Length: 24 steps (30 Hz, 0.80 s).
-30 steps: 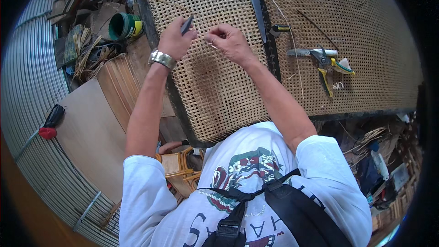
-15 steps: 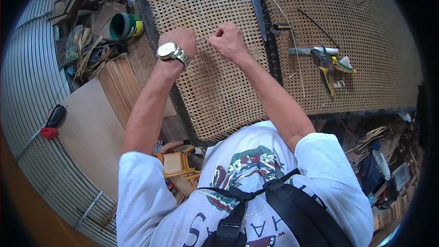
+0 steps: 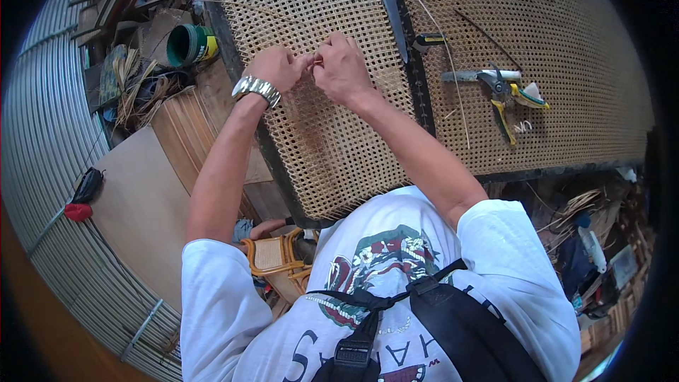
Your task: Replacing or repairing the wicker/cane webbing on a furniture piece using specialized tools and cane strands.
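Note:
A framed panel of woven cane webbing (image 3: 339,148) lies in front of me. Over its left section my left hand (image 3: 274,71), with a metal-band watch at the wrist, is closed with thumb and fingertips pinched together. My right hand (image 3: 341,69) meets it, fingers curled and pinching at the same spot just above the weave. Whatever sits between the fingertips is too small to make out. A thin cane strand (image 3: 244,6) runs across the webbing beyond my hands. To the right, a long narrow metal blade (image 3: 394,21) lies beside the dark frame bar.
On the right section lie yellow-handled pruning shears (image 3: 503,102), a white-handled knife (image 3: 460,76), a dark-and-yellow tool (image 3: 428,40) and a long loose cane strand (image 3: 453,56). At left stand a green bucket (image 3: 185,46) and a wooden board (image 3: 141,198). Someone's foot (image 3: 265,229) shows below the panel.
My hands have come together: the small gap between them has closed, the right hand shifting slightly left. The left wrist has turned.

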Each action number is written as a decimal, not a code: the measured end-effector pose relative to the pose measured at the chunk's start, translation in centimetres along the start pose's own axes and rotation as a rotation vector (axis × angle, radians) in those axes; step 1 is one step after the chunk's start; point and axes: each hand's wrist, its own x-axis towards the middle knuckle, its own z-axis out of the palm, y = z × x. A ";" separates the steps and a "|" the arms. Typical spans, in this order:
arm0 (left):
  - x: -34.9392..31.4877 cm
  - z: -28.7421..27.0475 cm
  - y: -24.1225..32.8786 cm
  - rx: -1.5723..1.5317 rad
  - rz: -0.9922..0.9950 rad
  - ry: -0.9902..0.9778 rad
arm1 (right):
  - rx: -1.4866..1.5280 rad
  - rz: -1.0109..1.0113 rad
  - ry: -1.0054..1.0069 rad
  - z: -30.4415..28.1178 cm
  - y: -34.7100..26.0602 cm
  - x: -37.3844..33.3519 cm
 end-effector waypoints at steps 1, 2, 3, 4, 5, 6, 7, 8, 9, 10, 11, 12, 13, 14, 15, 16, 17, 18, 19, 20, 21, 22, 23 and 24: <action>0.0 0.2 -0.2 -0.008 -0.004 0.002 | -0.003 -0.007 -0.005 0.0 -0.3 -0.5; 0.1 0.4 -0.4 0.043 0.038 0.057 | 0.028 -0.012 0.036 0.1 -0.4 -1.0; -0.1 0.2 -0.2 0.096 0.088 0.111 | 0.058 -0.013 0.084 0.1 -0.2 -1.4; -0.3 -0.4 -0.5 0.078 0.129 0.104 | 0.054 -0.016 0.083 0.3 0.2 -1.6; -0.7 -1.3 -1.0 0.121 0.059 0.131 | 0.041 -0.051 0.061 0.5 0.7 -2.0; -1.4 -2.7 -0.9 0.166 -0.006 0.154 | 0.027 -0.080 0.042 0.4 1.3 -2.2; -1.4 -3.5 -3.0 0.205 0.020 0.295 | 0.026 -0.079 0.041 -0.2 1.6 -2.3; -1.3 -4.9 -4.2 0.224 -0.058 0.381 | 0.021 -0.038 0.001 -1.3 2.0 -2.2; -1.5 -6.2 -6.3 0.241 0.022 0.485 | 0.021 -0.001 -0.041 -2.3 1.9 -1.8; -1.9 -7.4 -6.6 0.274 0.036 0.429 | 0.054 0.131 -0.038 -3.2 1.2 -1.3; -2.4 -8.7 -6.6 0.306 0.049 0.373 | 0.058 0.129 -0.041 -3.4 0.4 -0.8; -3.1 -9.4 -6.4 0.308 0.039 0.377 | 0.316 0.150 -0.031 -3.4 -0.7 0.0; -3.4 -9.7 -5.5 0.225 0.160 0.396 | 0.566 0.182 -0.014 -3.1 -1.3 0.5; -3.7 -9.9 -4.6 0.141 0.281 0.413 | 0.830 0.256 -0.110 -2.4 -1.6 1.3; -4.7 -9.9 -3.6 0.143 0.271 0.412 | 0.836 0.254 -0.119 -1.9 -1.8 1.7; -5.1 -9.7 -2.0 0.106 0.290 0.407 | 0.993 0.203 -0.208 -1.7 -1.6 2.2; -5.1 -9.6 -1.1 0.068 0.309 0.401 | 1.148 0.149 -0.298 -1.6 -1.3 2.5; -4.5 -9.2 -1.1 0.017 0.332 0.401 | 1.106 0.195 -0.269 -1.7 -0.9 2.4; -4.0 -8.6 -1.4 0.018 0.326 0.403 | 1.108 0.193 -0.275 -1.6 -0.3 2.4; -3.3 -7.7 -1.7 0.025 0.278 0.348 | 1.023 0.269 -0.212 -1.5 0.3 2.3; -2.8 -6.7 -2.1 0.031 0.225 0.292 | 0.938 0.344 -0.154 -1.1 0.8 2.1; -2.3 -5.7 -1.9 0.025 0.181 0.198 | 1.024 0.329 -0.105 -1.0 1.3 1.9; -2.0 -4.7 -1.7 0.049 0.097 0.100 | 1.023 0.331 -0.101 -0.8 1.6 1.9; -2.2 -3.9 -1.7 0.093 0.100 0.079 | 0.813 0.351 -0.143 -0.8 1.3 1.9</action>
